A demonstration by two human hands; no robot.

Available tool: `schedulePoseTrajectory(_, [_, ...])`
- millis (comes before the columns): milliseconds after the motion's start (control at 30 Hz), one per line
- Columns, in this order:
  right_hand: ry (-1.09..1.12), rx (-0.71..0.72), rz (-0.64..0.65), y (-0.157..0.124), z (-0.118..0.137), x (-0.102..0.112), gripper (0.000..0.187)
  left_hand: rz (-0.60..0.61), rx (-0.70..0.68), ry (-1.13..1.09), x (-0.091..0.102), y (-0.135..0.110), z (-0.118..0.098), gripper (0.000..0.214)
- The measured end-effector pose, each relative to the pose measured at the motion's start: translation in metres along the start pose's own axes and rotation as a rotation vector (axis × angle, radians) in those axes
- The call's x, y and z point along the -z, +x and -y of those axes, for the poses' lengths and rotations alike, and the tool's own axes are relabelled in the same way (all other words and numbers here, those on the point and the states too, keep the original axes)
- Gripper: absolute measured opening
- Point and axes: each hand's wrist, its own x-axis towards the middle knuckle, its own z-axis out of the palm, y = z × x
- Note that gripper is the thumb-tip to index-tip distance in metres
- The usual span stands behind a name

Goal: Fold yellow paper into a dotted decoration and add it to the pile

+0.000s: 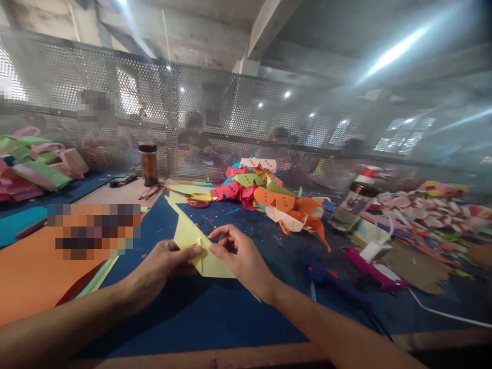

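Beyond yellow paper (210, 264), scissors (189, 196), lidded jar (149, 166)

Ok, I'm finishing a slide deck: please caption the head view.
Left hand and right hand hold folded yellow paper over a blue tabletop, scissors and colourful paper cutouts lying beyond.

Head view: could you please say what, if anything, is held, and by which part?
A folded pale-yellow paper sheet: the left hand grips its left side, near a narrow fold; the right hand, its right edge.
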Motion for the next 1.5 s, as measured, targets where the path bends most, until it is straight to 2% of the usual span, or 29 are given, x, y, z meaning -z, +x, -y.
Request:
schedulePoseTrajectory(167, [-0.036,0.055,0.001,-0.002,0.003,0.000,0.011,0.016,0.001,0.029,-0.003,0.000,0.000,0.031])
schedulePoseTrajectory(400, [-0.020,0.062,0.036,-0.004,0.005,-0.002,0.008,0.039,-0.006,-0.011,-0.008,0.000,0.002,0.032])
schedulePoseTrajectory(667, [-0.013,0.083,0.132,-0.003,0.004,-0.002,0.006,-0.097,-0.047,-0.027,-0.003,0.002,-0.003,0.029])
schedulePoseTrajectory(900, [-0.048,0.110,0.095,-0.004,0.003,-0.005,0.004,-0.012,-0.022,-0.067,-0.002,0.001,-0.001,0.027])
schedulePoseTrajectory(1067, [-0.089,0.132,0.131,-0.004,0.006,-0.003,0.007,-0.033,-0.036,-0.054,0.002,0.003,0.000,0.025])
schedulePoseTrajectory(1167, [-0.158,0.229,0.134,-0.003,0.006,0.000,0.013,-0.073,-0.079,-0.057,0.007,0.002,-0.005,0.024])
schedulePoseTrajectory(1333, [-0.388,0.523,0.144,-0.005,-0.001,0.006,0.016,-0.097,-0.118,-0.050,0.013,0.001,-0.009,0.021])
schedulePoseTrajectory(1500, [-0.567,0.638,0.137,-0.008,0.001,0.007,0.018,-0.125,-0.083,-0.010,0.010,0.000,-0.007,0.023])
